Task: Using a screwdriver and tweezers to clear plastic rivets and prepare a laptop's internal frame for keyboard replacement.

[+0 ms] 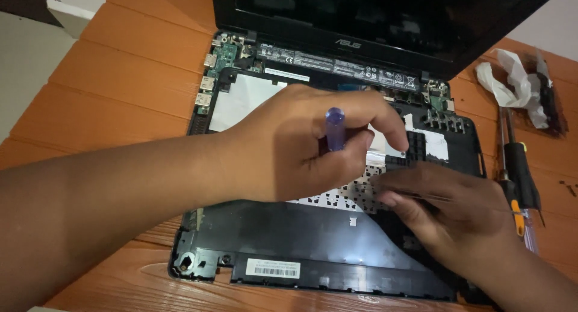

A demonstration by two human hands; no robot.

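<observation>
— How is the table (132,83) finished?
— Orange wood, grained, matt.
— And the laptop (337,240)?
— Black matt plastic is seen; its screen (385,14) is glossy. The screwdriver handle (335,128) is translucent purple plastic.

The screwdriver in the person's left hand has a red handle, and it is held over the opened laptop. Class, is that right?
Not quite. The head view shows the screwdriver in the left hand has a translucent purple-blue handle, not red. It is held over the opened laptop.

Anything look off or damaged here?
No clear damage. The laptop lies opened up, green circuit board exposed at its rear left corner. A crumpled white scrap and loose screwdrivers lie on the table.
</observation>
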